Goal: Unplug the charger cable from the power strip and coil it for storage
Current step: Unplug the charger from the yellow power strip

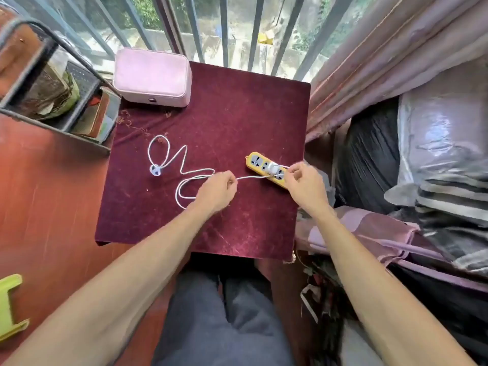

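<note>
A yellow power strip [257, 161] lies at the right of a small table covered in dark red cloth [224, 122]. A white charger plug [272, 168] sits in one of its sockets. The white cable [182, 159] runs left from the plug in loose loops, ending at a small connector near the left side. My left hand [217, 190] pinches the cable a short way left of the strip. My right hand [303, 182] rests over the strip's near end, fingertips closed on the cable beside the plug.
A pink rectangular case [153, 76] stands at the table's far left corner. A metal rack [47, 83] with items is at the left, a curtain [383, 62] and plastic-wrapped bundles [435, 154] at the right, window bars behind. My knees are under the near edge.
</note>
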The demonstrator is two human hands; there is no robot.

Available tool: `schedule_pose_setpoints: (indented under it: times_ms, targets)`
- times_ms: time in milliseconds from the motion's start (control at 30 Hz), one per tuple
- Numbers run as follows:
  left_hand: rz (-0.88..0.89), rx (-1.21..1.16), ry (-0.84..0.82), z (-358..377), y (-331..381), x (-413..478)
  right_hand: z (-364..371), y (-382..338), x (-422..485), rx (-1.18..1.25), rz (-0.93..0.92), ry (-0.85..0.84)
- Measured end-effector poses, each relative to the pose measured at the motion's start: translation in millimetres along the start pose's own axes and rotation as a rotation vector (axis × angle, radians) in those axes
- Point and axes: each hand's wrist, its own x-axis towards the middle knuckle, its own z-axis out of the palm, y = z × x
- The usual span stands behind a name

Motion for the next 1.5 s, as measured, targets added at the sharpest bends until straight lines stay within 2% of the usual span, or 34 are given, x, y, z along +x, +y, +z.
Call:
schedule_pose_setpoints:
  times_ms: [100,200,267,400,533,633,833,933,1067,1267,1500]
  targets:
    - [0.070,0.078,0.017,13.3,10.2,54.8,21.6,-12.0,40.4,-0.414,-0.254,0.042]
    - [0.115,0.189,0.031,32.7,15.7,95.3,41.5,-13.8,67.1,-0.762,-0.353,-0.010]
    - [0.131,0.279,0.064,47.0,9.0,114.8,52.7,-9.3,80.2,-0.862,-0.375,-0.076]
    - [0.223,0.311,0.088,71.1,-1.5,137.7,67.1,-0.6,104.1,-0.852,-0.312,-0.201]
    - [0.299,0.262,0.113,80.5,-14.0,144.4,73.8,1.4,112.4,-0.895,-0.326,-0.184]
    - [0.348,0.311,0.087,83.7,-25.1,144.1,77.5,0.0,113.8,-0.956,-0.365,-0.167]
    - [0.347,0.399,0.077,97.7,-31.7,139.1,85.4,-1.4,116.0,-1.118,-0.415,-0.155]
    - [0.350,0.430,0.122,102.2,-31.4,141.9,87.3,-1.9,123.9,-1.175,-0.425,-0.186]
    - [0.356,0.405,0.198,103.0,-31.7,145.2,89.4,-8.2,131.7,-1.307,-0.484,-0.243]
    - [0.315,0.296,0.193,102.0,-28.8,145.3,91.9,-16.6,137.5,-1.454,-0.501,-0.370]
    - [0.246,0.227,0.200,98.2,-23.2,145.2,92.7,-19.5,139.4,-1.432,-0.521,-0.424]
